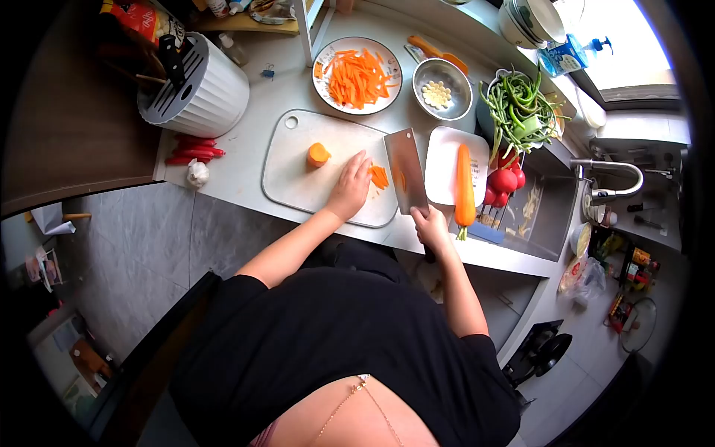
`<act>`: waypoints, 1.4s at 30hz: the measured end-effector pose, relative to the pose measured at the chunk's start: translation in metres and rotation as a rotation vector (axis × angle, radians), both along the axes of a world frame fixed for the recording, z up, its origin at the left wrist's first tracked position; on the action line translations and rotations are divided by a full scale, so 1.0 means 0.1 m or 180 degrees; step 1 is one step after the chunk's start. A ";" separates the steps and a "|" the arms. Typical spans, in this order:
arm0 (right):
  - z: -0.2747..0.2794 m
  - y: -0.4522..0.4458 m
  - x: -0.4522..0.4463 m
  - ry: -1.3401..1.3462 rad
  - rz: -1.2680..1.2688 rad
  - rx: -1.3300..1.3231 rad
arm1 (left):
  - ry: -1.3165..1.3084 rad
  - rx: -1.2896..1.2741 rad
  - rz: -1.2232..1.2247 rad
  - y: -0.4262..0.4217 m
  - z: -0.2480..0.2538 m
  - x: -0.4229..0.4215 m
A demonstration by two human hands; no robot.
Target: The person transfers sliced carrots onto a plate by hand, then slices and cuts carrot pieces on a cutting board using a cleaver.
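My left hand (351,186) rests on the white cutting board (287,175), its fingers held down against a small bunch of carrot slices (379,177); part of the bunch is hidden under them. In my right hand (432,226) is the handle of a cleaver (407,173), its broad blade at the board's right side, just right of the slices. A short carrot chunk (318,155) stands on the board to the left of my left hand. Behind the board, a plate (320,93) carries a heap of carrot strips (359,77).
A metal bowl (463,110) holds garlic cloves. At right are a white tray (439,175) with a whole carrot (465,186), green beans (518,108), tomatoes (503,181) and the sink (547,235). A knife holder (223,86), red chillies (195,149) and a garlic bulb (198,173) stand left.
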State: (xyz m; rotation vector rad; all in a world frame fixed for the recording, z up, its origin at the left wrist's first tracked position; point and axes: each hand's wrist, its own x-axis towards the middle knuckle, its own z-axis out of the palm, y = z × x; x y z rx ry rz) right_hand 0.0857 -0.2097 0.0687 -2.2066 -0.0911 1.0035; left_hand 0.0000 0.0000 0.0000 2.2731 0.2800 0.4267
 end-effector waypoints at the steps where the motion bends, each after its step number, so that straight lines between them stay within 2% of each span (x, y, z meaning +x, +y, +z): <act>1: 0.08 0.07 -0.06 0.0508 -0.0406 0.0129 | -0.0009 0.0028 0.0003 -0.02 -0.01 0.01; 3: 0.00 0.05 -0.04 0.0863 -0.0671 0.0528 | -0.0086 0.0107 0.0003 -0.11 -0.06 0.15; 5: -0.14 0.24 -0.21 0.1185 -0.0574 0.0628 | -0.0035 0.0313 -0.0005 -0.03 -0.05 0.06; 10: -0.32 0.55 -0.41 0.1968 -0.0841 0.1431 | -0.0005 0.0137 0.0111 -0.10 0.03 0.13; 15: -0.12 0.66 -0.42 0.1874 -0.0943 0.1559 | -0.0180 0.0057 0.0165 -0.14 0.06 0.19; 19: 0.36 0.84 -0.25 0.1594 -0.1121 0.1751 | -0.0685 0.0140 0.0148 0.06 0.59 0.55; 23: 0.75 1.21 0.17 0.1290 -0.1093 0.2457 | -0.1298 0.0372 0.0199 0.52 1.11 1.11; 27: 0.89 1.50 0.57 0.0936 -0.1089 0.2614 | -0.1816 0.0381 0.0273 0.91 1.17 1.59; 29: 0.81 1.56 0.69 0.0677 -0.1128 0.2458 | -0.1495 0.0229 0.0363 1.07 1.02 1.70; 30: 0.74 1.53 0.74 0.0626 -0.1130 0.2395 | -0.1194 0.0258 0.0514 1.19 0.70 1.77; 31: 0.68 1.48 0.76 0.0573 -0.1129 0.2325 | -0.0541 0.0257 0.0621 1.29 0.39 1.79; 33: 0.70 1.40 0.75 0.0486 -0.1128 0.2186 | 0.0328 0.0691 0.0345 1.38 0.25 1.70; 36: 0.68 1.23 0.74 0.0355 -0.1127 0.2075 | -0.0033 0.1012 0.0199 1.38 0.66 1.57; 40: 0.70 0.96 0.71 0.0215 -0.1089 0.2045 | -0.0493 0.0222 0.0005 1.31 1.26 1.32; 42: 0.78 0.83 0.65 0.0098 -0.1199 0.2007 | -0.0390 0.0117 -0.0560 1.07 1.44 0.98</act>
